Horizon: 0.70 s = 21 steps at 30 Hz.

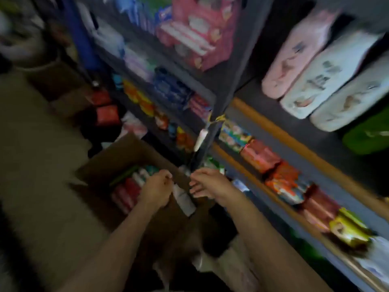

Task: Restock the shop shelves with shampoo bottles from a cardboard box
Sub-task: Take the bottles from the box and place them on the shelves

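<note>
Blurred, dim shot. Both arms reach fwd over open cardboard box [117, 163] on floor; red, white and green shampoo bottles [131, 186] packed inside. Left hand [156, 186] curled into a fist around a pale bottle [184, 199] at box's right edge. Right hand [207, 183] just beside it, fingers loosely bent, nothing clearly held. Shelves [273, 131] w/ colourful packs at right.

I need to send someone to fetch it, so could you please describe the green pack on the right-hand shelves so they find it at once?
Start at the shelf unit on the right, on the level holding three large pale soft packs, one pink and two whitish. The green pack lies at the end of that row, next to the last whitish one. It is the only bright green item there.
</note>
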Each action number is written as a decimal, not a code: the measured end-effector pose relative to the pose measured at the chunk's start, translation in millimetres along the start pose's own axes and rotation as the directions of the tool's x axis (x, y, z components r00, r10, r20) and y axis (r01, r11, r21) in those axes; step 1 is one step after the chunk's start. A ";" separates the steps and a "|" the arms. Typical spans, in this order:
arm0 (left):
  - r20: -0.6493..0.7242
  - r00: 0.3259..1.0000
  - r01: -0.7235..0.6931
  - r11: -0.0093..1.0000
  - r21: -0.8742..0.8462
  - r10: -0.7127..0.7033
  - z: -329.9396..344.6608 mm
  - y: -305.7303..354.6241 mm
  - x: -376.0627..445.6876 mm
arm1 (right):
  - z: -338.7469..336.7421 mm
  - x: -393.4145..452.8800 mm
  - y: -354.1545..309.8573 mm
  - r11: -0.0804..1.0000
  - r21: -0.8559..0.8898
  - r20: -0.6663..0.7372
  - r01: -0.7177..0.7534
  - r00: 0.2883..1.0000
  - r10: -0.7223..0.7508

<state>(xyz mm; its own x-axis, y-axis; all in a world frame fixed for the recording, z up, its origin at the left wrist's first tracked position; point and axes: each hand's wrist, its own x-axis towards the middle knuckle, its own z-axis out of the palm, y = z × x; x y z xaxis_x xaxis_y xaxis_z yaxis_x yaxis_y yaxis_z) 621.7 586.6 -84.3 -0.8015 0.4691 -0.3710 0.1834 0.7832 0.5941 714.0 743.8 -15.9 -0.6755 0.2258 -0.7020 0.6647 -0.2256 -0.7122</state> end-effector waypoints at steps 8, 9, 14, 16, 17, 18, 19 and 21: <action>0.084 0.974 0.185 0.953 0.242 -0.210 62.6 -196.4 -29.2 | 96.2 160.0 151.8 0.888 -0.119 -0.208 -0.444 0.886 0.415; 0.089 0.978 0.159 0.953 0.259 -0.187 69.6 -210.8 -31.3 | 94.1 184.4 175.2 0.870 -0.168 -0.285 -0.464 0.868 0.408; -0.044 0.999 0.022 0.935 0.353 -0.007 99.1 -250.2 -19.9 | 83.4 252.6 227.1 0.816 -0.303 -0.496 -0.492 0.813 0.306; -0.105 0.993 -0.012 0.927 0.375 0.055 105.2 -256.6 -8.6 | 76.2 271.4 242.0 0.803 -0.318 -0.557 -0.504 0.785 0.273; -0.129 0.989 -0.020 0.925 0.381 0.074 107.9 -259.8 -3.5 | 73.4 281.1 251.1 0.793 -0.333 -0.575 -0.510 0.777 0.258; -0.152 0.985 -0.023 0.924 0.382 0.087 110.9 -262.8 0.5 | 72.3 288.8 257.8 0.776 -0.354 -0.586 -0.522 0.770 0.251; -0.179 0.980 -0.014 0.924 0.382 0.089 115.1 -267.4 4.2 | 72.9 298.5 265.9 0.758 -0.382 -0.595 -0.529 0.768 0.237; -0.201 0.974 -0.015 0.917 0.398 0.103 118.4 -267.9 5.4 | 72.3 306.8 270.9 0.681 -0.465 -0.624 -0.565 0.755 0.202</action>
<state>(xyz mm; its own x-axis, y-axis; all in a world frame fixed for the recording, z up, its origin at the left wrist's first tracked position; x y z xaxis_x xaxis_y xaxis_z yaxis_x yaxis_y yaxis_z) 635.6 427.6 -330.0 -0.8763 0.4554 -0.1571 0.4065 0.8740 0.2664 663.8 683.4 -424.1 -0.1772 0.7160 -0.6753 0.9832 0.1590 -0.0894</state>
